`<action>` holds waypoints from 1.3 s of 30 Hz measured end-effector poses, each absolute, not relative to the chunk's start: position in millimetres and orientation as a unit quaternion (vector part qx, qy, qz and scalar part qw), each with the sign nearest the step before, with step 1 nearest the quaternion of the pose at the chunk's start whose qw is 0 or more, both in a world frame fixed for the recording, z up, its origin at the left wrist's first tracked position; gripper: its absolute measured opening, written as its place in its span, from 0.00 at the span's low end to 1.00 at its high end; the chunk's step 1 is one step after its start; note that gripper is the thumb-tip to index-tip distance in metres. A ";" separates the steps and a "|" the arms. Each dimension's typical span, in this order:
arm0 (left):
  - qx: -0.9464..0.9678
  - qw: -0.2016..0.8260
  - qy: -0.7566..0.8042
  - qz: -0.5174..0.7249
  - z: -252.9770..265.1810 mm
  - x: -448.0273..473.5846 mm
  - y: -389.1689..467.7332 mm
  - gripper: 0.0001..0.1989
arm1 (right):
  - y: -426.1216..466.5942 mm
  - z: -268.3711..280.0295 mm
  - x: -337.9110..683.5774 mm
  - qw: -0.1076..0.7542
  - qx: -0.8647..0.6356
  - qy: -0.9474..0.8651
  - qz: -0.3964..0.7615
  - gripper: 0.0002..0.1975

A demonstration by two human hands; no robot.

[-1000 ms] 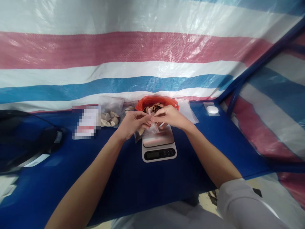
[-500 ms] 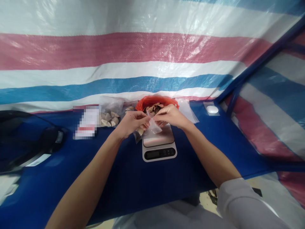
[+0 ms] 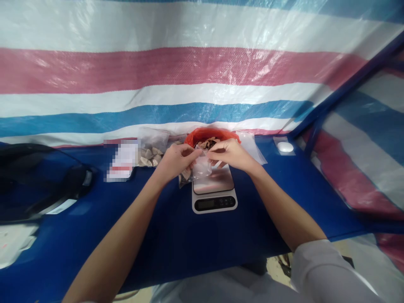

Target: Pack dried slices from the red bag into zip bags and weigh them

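Observation:
A small clear plastic bag (image 3: pixel 202 167) hangs between my two hands. My left hand (image 3: pixel 179 160) pinches its upper left side, and my right hand (image 3: pixel 229 155) pinches the upper right side. Under the bag stands a white kitchen scale (image 3: pixel 215 203) with a metal plate and a dark display strip. Just behind my fingers, an open red plastic bag (image 3: pixel 212 134) holds brownish dried slices (image 3: pixel 211 143). Beside my left hand lies a clear bag of pale chunks (image 3: pixel 150 156). Another bag with pale pieces (image 3: pixel 185 176) is partly hidden below that hand.
Flat clear bags (image 3: pixel 255 148) lie right of the red bag. A white rounded object (image 3: pixel 285 147) rests farther right. At left are a blurred-out packet (image 3: pixel 121 162), a black strapped item (image 3: pixel 77 185) and a white box (image 3: pixel 17 244). Striped sheeting (image 3: pixel 176 67) rises behind the blue table (image 3: pixel 176 240).
The small bag now hangs more upright and spread between my hands, where it was slanted before. The whole view has shifted slightly, moving the table's things a little to the right.

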State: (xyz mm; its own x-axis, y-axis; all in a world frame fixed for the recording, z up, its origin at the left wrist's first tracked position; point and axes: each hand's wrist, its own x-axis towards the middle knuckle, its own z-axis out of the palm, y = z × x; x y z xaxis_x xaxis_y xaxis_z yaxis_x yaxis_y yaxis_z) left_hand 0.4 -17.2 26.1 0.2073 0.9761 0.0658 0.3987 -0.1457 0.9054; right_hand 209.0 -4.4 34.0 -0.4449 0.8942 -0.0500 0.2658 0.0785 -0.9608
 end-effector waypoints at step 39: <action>0.809 0.179 0.444 0.341 5.4 -5.4 -21.9 0.33 | 2.7 30.9 223.7 0.305 -0.444 -0.673 0.507 0.15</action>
State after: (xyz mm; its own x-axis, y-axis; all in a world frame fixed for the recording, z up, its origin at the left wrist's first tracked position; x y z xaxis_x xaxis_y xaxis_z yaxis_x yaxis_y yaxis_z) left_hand -5.4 -21.9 5.4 0.3743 0.8402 0.3924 0.5959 -0.5422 0.5924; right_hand 223.7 2.7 30.9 -0.4197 0.9068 -0.0397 0.2871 0.0911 -0.9535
